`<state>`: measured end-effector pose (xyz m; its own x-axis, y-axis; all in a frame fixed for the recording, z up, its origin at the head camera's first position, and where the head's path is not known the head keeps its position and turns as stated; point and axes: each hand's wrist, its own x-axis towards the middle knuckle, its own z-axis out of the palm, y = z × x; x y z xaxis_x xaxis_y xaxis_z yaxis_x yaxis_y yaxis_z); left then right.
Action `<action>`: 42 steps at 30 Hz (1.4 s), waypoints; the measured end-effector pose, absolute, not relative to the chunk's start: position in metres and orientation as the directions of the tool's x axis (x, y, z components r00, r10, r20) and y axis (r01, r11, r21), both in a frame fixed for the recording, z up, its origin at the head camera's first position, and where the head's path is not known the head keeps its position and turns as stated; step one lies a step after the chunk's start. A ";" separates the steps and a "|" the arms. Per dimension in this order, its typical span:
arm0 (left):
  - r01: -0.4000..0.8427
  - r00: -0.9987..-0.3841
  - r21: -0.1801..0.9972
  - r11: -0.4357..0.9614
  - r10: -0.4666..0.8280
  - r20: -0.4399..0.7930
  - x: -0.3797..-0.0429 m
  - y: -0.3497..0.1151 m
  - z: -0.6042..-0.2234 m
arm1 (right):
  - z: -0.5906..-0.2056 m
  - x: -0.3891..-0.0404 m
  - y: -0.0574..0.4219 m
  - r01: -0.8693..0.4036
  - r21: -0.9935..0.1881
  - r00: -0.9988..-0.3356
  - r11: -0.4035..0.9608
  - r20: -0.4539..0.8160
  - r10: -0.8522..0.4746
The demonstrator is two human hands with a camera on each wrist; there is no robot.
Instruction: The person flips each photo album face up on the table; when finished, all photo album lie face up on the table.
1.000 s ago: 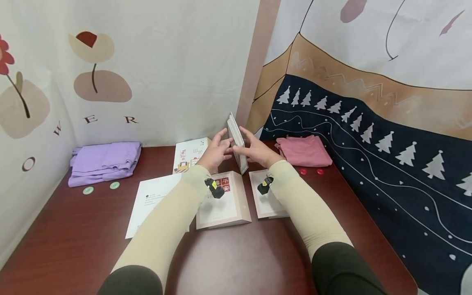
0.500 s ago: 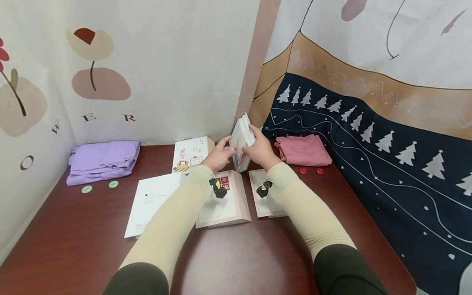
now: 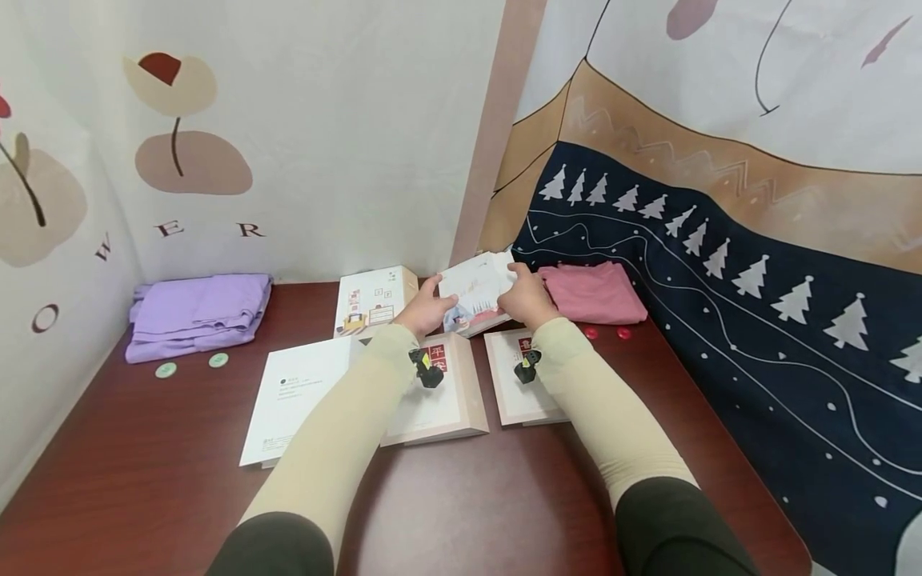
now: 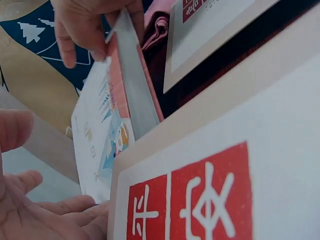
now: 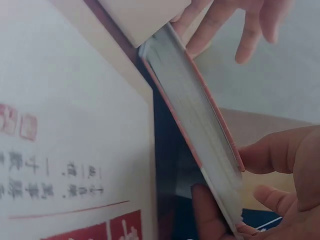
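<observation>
A thick white book [image 3: 475, 290] with a pale illustrated cover lies tilted at the back middle of the table. My right hand [image 3: 529, 298] grips its right end, thumb on the cover and fingers under it, as the right wrist view shows. At the opposite end, my left hand [image 3: 426, 308] has its fingers spread, close by the book's left edge; the left wrist view shows the thumb [image 4: 15, 130] away from the cover. In front of the hands lie two books with red printed squares, one [image 3: 432, 408] under the left forearm, the other [image 3: 526, 400] partly hidden by the right.
On the left lies a white book [image 3: 295, 400], with an illustrated one [image 3: 373, 298] behind it. Folded purple cloth [image 3: 198, 320] and green buttons [image 3: 218, 360] are farther left. Folded pink cloth [image 3: 594, 292] and red buttons [image 3: 623, 334] sit at right. Fabric walls stand behind.
The illustrated book, upright between both hands before, has turned and been lowered to the right, its cover now facing up. The left hand's fingers came off its face; the right hand kept its grip.
</observation>
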<state>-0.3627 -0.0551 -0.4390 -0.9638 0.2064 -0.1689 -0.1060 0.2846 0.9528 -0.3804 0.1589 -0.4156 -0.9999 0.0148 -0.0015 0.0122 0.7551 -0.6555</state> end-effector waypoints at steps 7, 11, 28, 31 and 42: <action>-0.134 -0.965 0.936 0.325 0.170 -0.198 -0.363 -0.058 -0.440 | -0.424 -0.385 0.163 0.098 -0.689 -0.994 0.718 -0.109 0.030; -0.120 -0.968 0.941 0.316 0.173 -0.181 -0.364 -0.061 -0.440 | -0.428 -0.387 0.164 0.144 -0.738 -0.983 0.659 -0.186 0.006; -0.022 -0.984 0.955 0.295 0.165 -0.073 -0.345 -0.124 -0.418 | -0.414 -0.381 0.132 -0.005 -0.843 -0.985 0.538 -0.090 -0.150; -0.014 -0.988 0.946 0.323 0.143 -0.063 -0.341 -0.139 -0.416 | -0.413 -0.380 0.121 -0.015 -0.857 -0.979 0.515 -0.092 -0.180; -0.036 -0.995 0.897 0.440 0.065 -0.072 -0.335 -0.186 -0.420 | -0.413 -0.367 0.073 -0.068 -0.876 -0.959 0.477 -0.075 -0.274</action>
